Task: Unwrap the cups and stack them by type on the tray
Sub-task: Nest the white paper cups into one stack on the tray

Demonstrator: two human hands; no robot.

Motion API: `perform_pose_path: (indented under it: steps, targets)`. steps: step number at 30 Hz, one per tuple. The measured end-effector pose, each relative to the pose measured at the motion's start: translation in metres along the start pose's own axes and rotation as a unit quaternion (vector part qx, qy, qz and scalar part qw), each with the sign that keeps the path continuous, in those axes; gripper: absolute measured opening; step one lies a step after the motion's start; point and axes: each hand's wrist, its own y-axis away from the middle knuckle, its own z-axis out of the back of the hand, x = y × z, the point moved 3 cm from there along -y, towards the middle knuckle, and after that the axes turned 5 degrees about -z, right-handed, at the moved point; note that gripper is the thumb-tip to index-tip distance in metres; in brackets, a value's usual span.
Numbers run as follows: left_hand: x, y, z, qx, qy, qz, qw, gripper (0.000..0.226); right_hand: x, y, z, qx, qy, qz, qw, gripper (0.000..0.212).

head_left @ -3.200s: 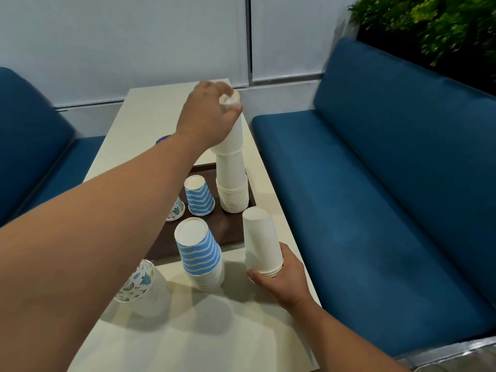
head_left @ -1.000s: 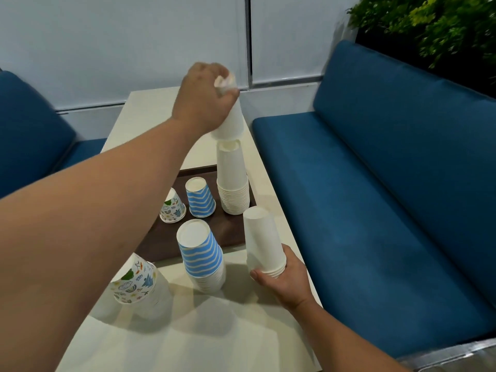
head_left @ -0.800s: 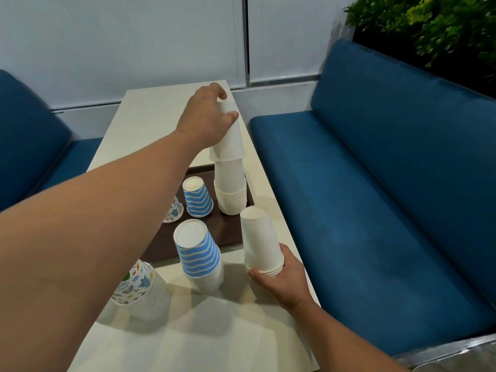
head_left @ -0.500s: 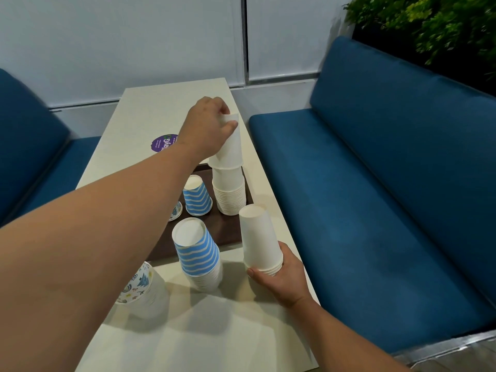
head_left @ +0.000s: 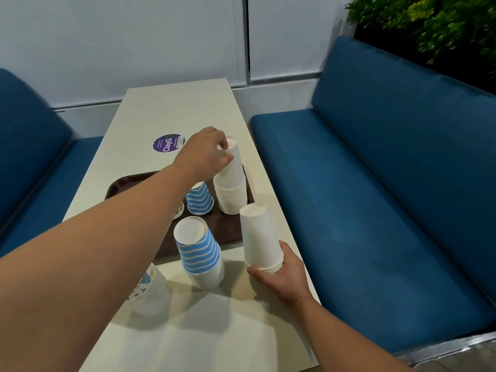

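Observation:
A brown tray (head_left: pixel 230 229) lies on the cream table. At its right side stands an upside-down stack of plain white cups (head_left: pixel 232 194); my left hand (head_left: pixel 204 154) grips the top cup of that stack. A single blue-striped cup (head_left: pixel 199 200) stands beside it on the tray. A patterned cup (head_left: pixel 179 210) peeks out from behind my left forearm. In front of the tray, on the table, stand a blue-striped stack (head_left: pixel 198 251) and a shorter white stack (head_left: pixel 260 238), which my right hand (head_left: pixel 281 275) holds at its base. A floral stack (head_left: pixel 147 291) sits at the lower left.
The table (head_left: pixel 171 111) bears a purple round sticker (head_left: pixel 167 143) beyond the tray. Blue benches flank it: one on the right (head_left: pixel 375 210), one on the left (head_left: pixel 26 162). A white wall stands behind, with green plants (head_left: pixel 434 25) at the upper right.
My left hand pushed the upper white cups down onto the tray stack, which is now shorter and nested. The right hand and its stack stayed put.

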Motion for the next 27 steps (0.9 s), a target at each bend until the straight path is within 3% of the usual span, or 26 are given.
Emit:
perform_pose_path:
  steps: [5,7,10,12,17,27]
  targets:
    - [-0.036,0.023,0.014,-0.094,0.022,-0.127,0.987,0.021,-0.002,0.0,0.0,-0.006,-0.001,0.004,1.0,0.067]
    - [-0.053,0.036,0.004,0.0,0.038,-0.166,0.985,0.022,-0.001,0.0,0.001,-0.005,-0.008,0.007,1.0,0.066]
    - [-0.062,0.054,-0.021,0.249,0.016,-0.109,0.962,0.046,-0.001,0.002,0.0,-0.005,-0.024,0.01,1.0,0.067]
    - [-0.061,0.059,-0.029,0.302,0.018,-0.085,0.949,0.051,0.001,0.003,0.001,-0.004,-0.023,0.014,1.0,0.067]
    - [-0.063,0.061,-0.026,0.286,0.033,-0.066,0.955,0.045,0.001,0.001,0.001,0.014,-0.028,-0.002,0.999,0.074]
    - [-0.062,0.066,-0.032,0.232,0.002,-0.019,0.973,0.05,0.001,0.0,-0.001,-0.009,-0.026,-0.022,0.999,0.064]
